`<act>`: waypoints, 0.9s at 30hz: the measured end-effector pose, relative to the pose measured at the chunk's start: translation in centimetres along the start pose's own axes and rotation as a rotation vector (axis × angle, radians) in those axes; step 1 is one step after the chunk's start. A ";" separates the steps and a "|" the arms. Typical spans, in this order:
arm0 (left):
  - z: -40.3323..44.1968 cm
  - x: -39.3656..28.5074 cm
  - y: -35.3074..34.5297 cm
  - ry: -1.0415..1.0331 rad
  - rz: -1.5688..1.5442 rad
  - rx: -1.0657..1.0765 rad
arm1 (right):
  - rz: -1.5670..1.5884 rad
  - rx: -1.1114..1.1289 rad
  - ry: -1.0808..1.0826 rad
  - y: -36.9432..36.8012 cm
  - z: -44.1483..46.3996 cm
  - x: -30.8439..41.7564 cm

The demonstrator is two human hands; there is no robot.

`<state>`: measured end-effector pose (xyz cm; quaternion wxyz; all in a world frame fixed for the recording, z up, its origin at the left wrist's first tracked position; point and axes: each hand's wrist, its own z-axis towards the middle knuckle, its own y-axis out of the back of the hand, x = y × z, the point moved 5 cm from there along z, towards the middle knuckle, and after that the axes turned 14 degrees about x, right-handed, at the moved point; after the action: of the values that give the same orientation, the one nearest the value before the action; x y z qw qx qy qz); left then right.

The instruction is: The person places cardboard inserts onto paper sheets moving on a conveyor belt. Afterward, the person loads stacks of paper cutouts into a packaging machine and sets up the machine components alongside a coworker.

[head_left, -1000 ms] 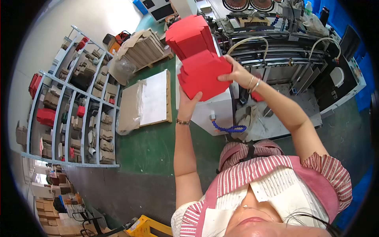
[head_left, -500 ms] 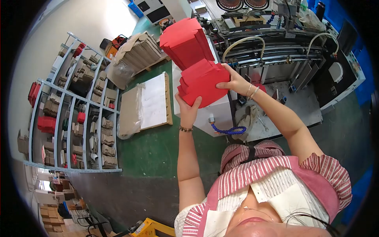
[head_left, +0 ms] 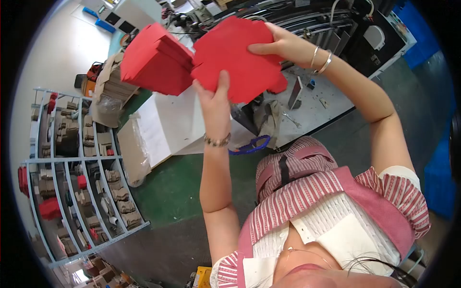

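Between my two hands is a bundle of red cut sheets with a notched outline, its flat face toward the camera. My left hand grips its lower left edge, thumb on the face and fingers hidden behind. At the upper right edge, my right hand holds it the same way, thumb across the front. A taller red stack stands just left of the bundle, on the white surface. How many sheets I hold cannot be made out.
Shelves with brown and red pieces stand at left. A pallet of white sheets lies beside the white surface. A machine with a metal bed is at right. A blue coiled hose hangs near my waist.
The view has swung, so the shelves and red stack sit further left and lower. The held red bundle has moved away from the stack toward the machine, still in both hands.
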<state>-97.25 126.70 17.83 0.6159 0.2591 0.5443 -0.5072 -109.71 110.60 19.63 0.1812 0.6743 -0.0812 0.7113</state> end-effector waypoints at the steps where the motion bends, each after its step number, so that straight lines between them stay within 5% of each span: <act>1: 1.0 1.6 -1.6 0.063 -0.118 0.044 | 0.043 -0.011 -0.158 1.4 -1.2 -0.1; 4: 3.7 8.2 -4.8 0.169 -0.162 0.053 | 0.125 -0.012 -0.261 5.9 -3.3 -3.7; 7: 7.0 13.0 -7.1 -0.060 0.116 0.081 | 0.133 -0.116 -0.090 10.8 -4.2 -9.7; 11: 8.8 22.1 -7.6 -0.049 0.233 0.082 | 0.184 -0.195 -0.017 14.6 -4.5 -15.5; 17: 8.0 37.6 -5.7 0.239 0.074 -0.006 | 0.232 -0.202 -0.120 17.3 -3.0 -34.6; 23: 5.6 52.7 -1.9 0.523 0.332 -0.108 | 0.117 -0.164 -0.248 17.8 -1.8 -49.7; 27: 5.3 60.0 -0.1 0.680 -0.225 -0.236 | 0.400 -0.200 -0.443 15.9 -0.2 -58.2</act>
<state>-101.57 101.51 -36.66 0.3660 0.2786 0.7974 -0.3906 -114.28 87.37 -35.88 0.0809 0.7624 -0.3192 0.5571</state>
